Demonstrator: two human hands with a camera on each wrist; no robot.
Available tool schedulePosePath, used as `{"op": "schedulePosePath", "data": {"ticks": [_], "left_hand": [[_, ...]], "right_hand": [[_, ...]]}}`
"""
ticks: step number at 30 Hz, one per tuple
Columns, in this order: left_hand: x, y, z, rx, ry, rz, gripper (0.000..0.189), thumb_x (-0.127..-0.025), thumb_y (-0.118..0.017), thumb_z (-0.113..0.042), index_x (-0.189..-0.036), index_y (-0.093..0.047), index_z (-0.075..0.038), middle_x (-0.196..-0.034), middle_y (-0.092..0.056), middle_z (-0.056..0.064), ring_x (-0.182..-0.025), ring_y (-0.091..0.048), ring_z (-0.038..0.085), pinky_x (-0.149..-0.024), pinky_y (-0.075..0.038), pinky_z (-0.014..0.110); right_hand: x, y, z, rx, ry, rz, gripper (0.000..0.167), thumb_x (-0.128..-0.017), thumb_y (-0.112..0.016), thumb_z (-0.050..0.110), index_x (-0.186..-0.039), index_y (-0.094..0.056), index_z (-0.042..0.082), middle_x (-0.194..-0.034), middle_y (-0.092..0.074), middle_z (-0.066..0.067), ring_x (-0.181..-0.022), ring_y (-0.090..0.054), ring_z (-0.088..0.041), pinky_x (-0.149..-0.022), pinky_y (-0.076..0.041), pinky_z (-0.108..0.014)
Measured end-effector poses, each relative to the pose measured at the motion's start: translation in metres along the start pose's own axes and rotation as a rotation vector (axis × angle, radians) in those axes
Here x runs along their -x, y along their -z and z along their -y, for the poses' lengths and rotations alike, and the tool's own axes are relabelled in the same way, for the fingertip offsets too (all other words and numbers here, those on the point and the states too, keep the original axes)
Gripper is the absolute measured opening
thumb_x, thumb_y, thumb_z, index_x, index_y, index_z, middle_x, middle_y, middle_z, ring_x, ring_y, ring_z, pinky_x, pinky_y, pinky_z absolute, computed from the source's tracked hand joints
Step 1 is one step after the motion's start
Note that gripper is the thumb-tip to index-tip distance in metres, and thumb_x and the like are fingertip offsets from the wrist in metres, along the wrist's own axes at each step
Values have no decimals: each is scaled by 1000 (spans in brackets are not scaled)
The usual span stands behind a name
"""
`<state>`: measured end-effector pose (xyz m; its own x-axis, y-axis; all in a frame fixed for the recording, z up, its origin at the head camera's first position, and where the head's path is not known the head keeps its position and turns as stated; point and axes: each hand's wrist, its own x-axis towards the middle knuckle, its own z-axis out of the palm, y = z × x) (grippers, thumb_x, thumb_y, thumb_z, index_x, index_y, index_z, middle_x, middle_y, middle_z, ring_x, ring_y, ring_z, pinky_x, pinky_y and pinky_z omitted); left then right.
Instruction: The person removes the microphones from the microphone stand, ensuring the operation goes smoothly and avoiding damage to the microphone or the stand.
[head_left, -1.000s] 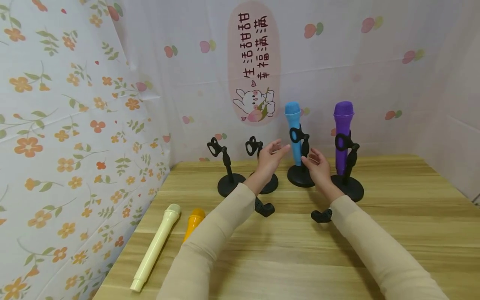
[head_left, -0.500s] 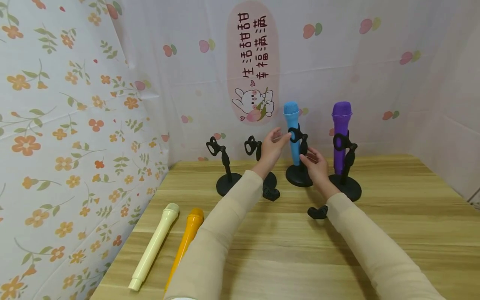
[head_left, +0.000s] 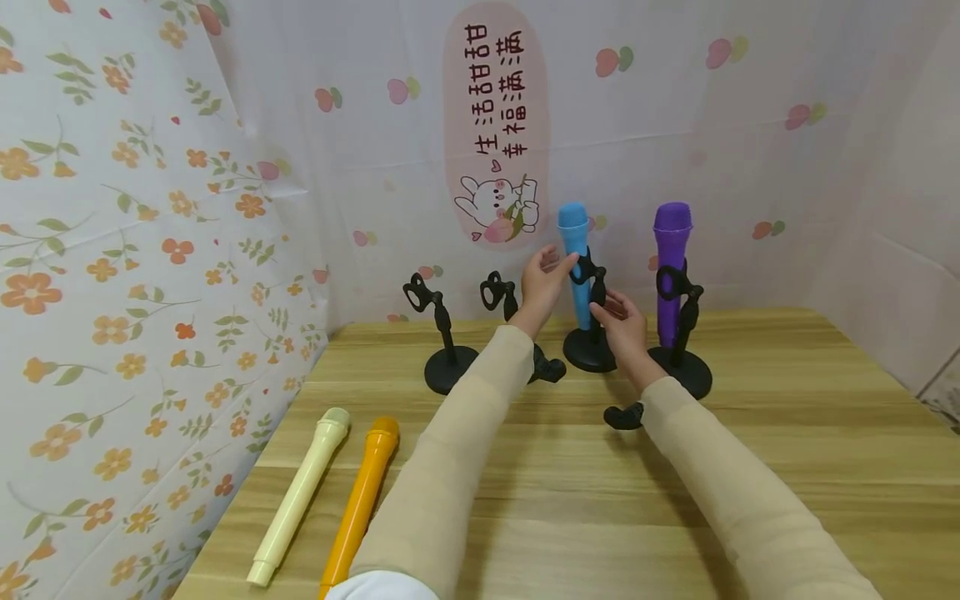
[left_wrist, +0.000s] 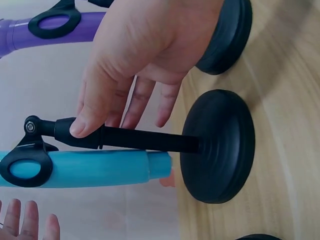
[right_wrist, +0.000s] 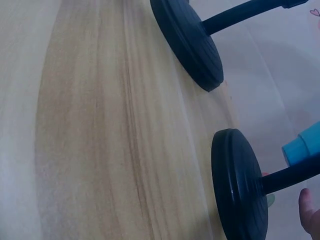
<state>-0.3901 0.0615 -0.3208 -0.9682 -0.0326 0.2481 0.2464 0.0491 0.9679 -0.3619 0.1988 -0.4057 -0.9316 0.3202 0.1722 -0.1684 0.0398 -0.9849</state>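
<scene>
A light blue microphone leans upright through the clip of a black microphone stand. My right hand pinches this stand's post, thumb in front and fingertips behind, as the left wrist view shows beside the post. On the other side, my left hand is raised at the clip, thumb close to the blue microphone and fingers loosely spread. Its fingers appear apart from the microphone in the left wrist view. To the right, a purple microphone stands in another black stand.
Two stands without microphones, the far-left one and its neighbour, stand left of my left hand. A cream microphone and an orange microphone lie on the wooden table. Patterned cloth hangs behind.
My left hand has risen from beside the blue microphone's lower part to the clip. My right hand stays at the stand's post. The head view has shifted slightly.
</scene>
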Motion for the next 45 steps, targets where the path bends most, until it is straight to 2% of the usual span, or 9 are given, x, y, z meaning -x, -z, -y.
{"op": "schedulePosePath", "data": {"ticks": [6,10,16,22,32,45], "left_hand": [[-11,-3,-3,-20,18,3,56,-89,-71,-40,-135,-55,-13,-124,-60,2,-112,-58,17,-89,-50,29],[-17,-5,-4,-57,36,29,59,-90,-69,-42,-138,-52,-13,-128,-59,5,-114,-57,19,-91,-50,31],[-22,-5,-9,-59,69,64,63,-90,-68,-43,-141,-49,-12,-131,-57,8,-117,-56,22,-97,-46,37],[-24,-6,-14,-45,91,80,60,-91,-68,-40,-139,-50,-8,-130,-58,10,-117,-56,23,-97,-46,37],[-27,-10,-11,-7,124,103,57,-93,-66,-38,-138,-50,-7,-133,-56,11,-120,-54,25,-101,-43,43],[-28,-17,-12,-2,127,94,51,-96,-63,-32,-137,-50,-4,-132,-57,13,-117,-57,26,-96,-47,39]], "right_hand": [[-4,-3,1,-20,-11,-18,57,-91,-70,29,-141,-50,13,-134,-50,-13,-123,-46,-26,-104,-39,-40],[-6,-4,2,-19,-22,-37,56,-90,-71,30,-140,-51,12,-133,-51,-12,-121,-47,-25,-103,-41,-39],[-5,-7,4,-48,-30,-47,54,-89,-73,25,-137,-54,10,-124,-53,-10,-112,-50,-21,-97,-44,-35],[-7,-9,7,-57,-23,-57,49,-89,-73,21,-133,-55,8,-119,-56,-9,-106,-53,-20,-93,-46,-35],[-11,-11,8,-30,-22,-55,48,-90,-72,19,-133,-54,9,-123,-54,-11,-106,-52,-23,-95,-47,-38],[-13,-9,10,2,13,-62,43,-92,-70,14,-131,-55,7,-121,-55,-13,-107,-52,-24,-95,-46,-39]]}}
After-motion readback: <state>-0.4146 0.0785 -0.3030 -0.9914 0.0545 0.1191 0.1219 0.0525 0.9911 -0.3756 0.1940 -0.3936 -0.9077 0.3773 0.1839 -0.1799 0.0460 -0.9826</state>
